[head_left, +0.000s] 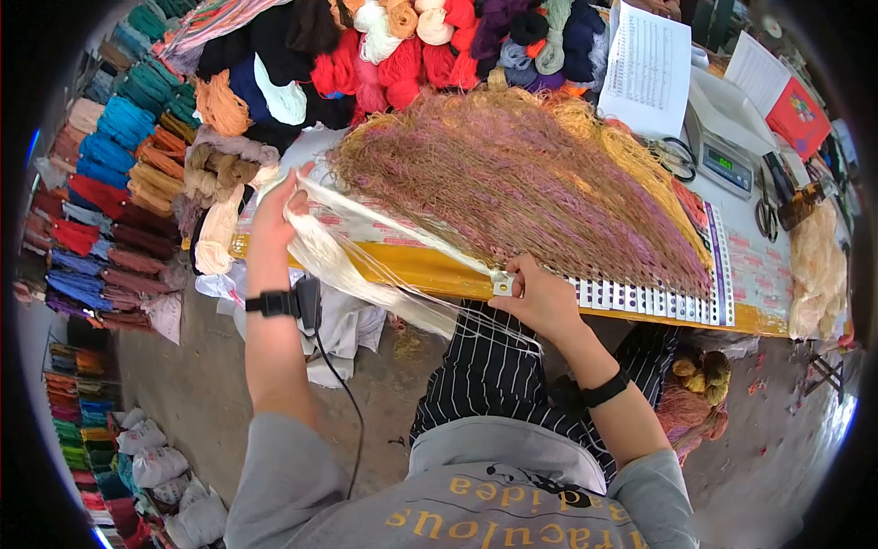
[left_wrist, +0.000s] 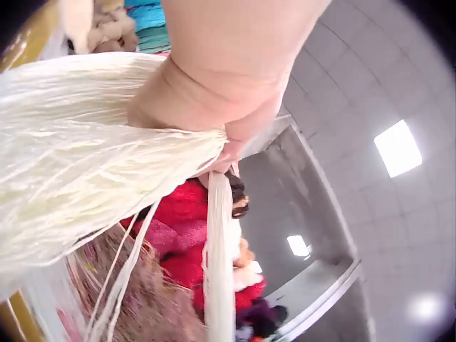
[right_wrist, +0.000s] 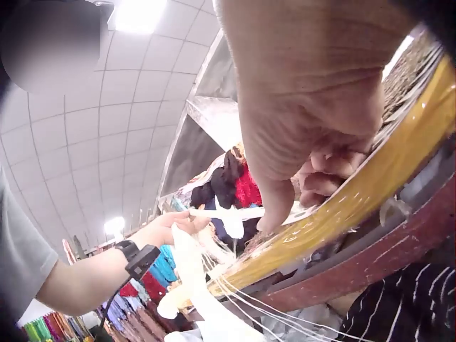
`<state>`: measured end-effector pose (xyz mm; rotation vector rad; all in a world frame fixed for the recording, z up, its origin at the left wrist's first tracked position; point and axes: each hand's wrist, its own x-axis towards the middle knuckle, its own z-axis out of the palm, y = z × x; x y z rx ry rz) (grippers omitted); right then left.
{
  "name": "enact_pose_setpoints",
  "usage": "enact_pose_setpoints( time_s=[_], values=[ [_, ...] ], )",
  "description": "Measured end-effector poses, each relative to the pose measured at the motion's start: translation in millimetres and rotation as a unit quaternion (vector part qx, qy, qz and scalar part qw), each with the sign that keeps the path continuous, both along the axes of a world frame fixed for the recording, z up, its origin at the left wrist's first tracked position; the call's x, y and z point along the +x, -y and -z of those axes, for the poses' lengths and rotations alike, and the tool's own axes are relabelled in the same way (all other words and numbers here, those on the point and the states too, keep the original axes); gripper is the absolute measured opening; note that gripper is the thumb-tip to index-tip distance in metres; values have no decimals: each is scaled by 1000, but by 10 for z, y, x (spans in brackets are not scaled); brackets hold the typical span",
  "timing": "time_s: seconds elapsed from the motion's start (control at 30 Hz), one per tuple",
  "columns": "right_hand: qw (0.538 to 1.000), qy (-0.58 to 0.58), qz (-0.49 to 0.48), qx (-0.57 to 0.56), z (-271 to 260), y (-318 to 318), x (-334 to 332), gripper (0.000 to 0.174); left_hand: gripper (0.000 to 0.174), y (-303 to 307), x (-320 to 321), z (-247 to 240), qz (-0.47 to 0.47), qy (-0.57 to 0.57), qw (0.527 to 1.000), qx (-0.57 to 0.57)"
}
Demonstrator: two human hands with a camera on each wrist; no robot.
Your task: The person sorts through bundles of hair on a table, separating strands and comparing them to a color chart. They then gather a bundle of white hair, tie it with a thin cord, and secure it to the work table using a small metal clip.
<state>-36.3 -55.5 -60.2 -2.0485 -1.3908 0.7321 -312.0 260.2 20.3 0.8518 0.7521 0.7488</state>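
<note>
A skein of cream yarn hangs from my left hand, which grips it out over the table's front left. From there a taut strand bundle runs to a small white holed card at the table edge. My right hand pinches that card between thumb and fingers. In the left wrist view the skein fans out beside the palm, and the bundle drops straight from the fingers. The right wrist view has my right thumb at the table edge, the fingers curled behind it.
Mixed brown, pink and yellow yarn covers much of the table, tied along a strip of punched cards. Coloured skeins pile up behind. A digital scale, scissors and a written sheet lie at right.
</note>
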Motion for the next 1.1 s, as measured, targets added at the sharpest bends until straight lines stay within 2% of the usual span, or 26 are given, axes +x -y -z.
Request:
enact_pose_setpoints(
  time_s=[0.03, 0.07, 0.1, 0.13, 0.17, 0.23, 0.27, 0.3, 0.33, 0.37, 0.4, 0.47, 0.53, 0.6, 0.67, 0.73, 0.8, 0.93, 1.0, 1.1],
  values=[
    [1000, 7, 2, 9, 13, 4, -9, 49, 33, -84, 3, 23, -2, 2, 1000, 2],
    [1000, 14, 3, 18, 21, 4, -19, 47, 39, -155, -1, 53, -49, -287, 948, 130],
    [1000, 17, 0, 23, 24, 18, -30, 47, 45, -229, -24, 108, -93, -545, 797, 243],
    [999, 2, 2, 33, 30, 41, -36, 45, 54, -250, -90, 216, -65, -528, 804, 265],
    [999, -14, 5, 42, 42, 53, -31, 43, 52, -91, -50, 207, -36, -437, 875, 205],
    [997, -40, 15, 59, 109, 74, -16, 39, 48, 397, 46, 245, 67, -198, 977, 47],
    [995, -64, 20, 71, 134, 91, -22, 36, 46, 655, 76, 275, 132, -50, 989, -50],
    [995, -64, 19, 69, 142, 114, -47, 36, 45, 983, 186, 315, 141, 12, 988, -57],
    [985, -107, 47, 128, 144, 138, -88, 29, 44, 1302, 316, 399, 145, 76, 984, -65],
    [969, -149, 71, 183, 138, 154, -135, 22, 43, 1537, 400, 537, 150, 91, 980, -92],
    [971, -148, 61, 175, 80, 182, -195, 22, 43, 1745, 491, 662, 151, 107, 975, -119],
    [954, -183, 34, 235, -161, 252, -324, 12, 46, 2181, 798, 482, 166, 72, 981, -67],
    [948, -230, 9, 220, -285, 301, -398, 12, 45, 2363, 978, 459, 202, 83, 972, -89],
    [916, -354, 40, 183, -326, 360, -440, 12, 45, 2488, 1142, 383, 216, 91, 970, -71],
    [912, -368, 48, 176, -340, 410, -396, 9, 45, 2547, 1238, 349, 262, 69, 959, -87],
    [902, -387, 69, 179, -284, 481, -342, 5, 44, 2551, 1273, 373, 261, 73, 958, -96],
    [907, -367, 60, 200, -304, 538, -317, 5, 41, 2537, 1279, 407, 216, 85, 963, -136],
    [878, -442, 79, 163, -428, 632, -306, 13, 40, 2591, 1272, 327, 190, 91, 969, -130],
    [840, -517, 75, 149, -439, 669, -301, 15, 38, 2625, 1273, 314, 165, 76, 973, -144],
    [843, -515, 77, 133, -427, 715, -257, 18, 36, 2656, 1296, 257, 129, 48, 985, -107]
  ],
)
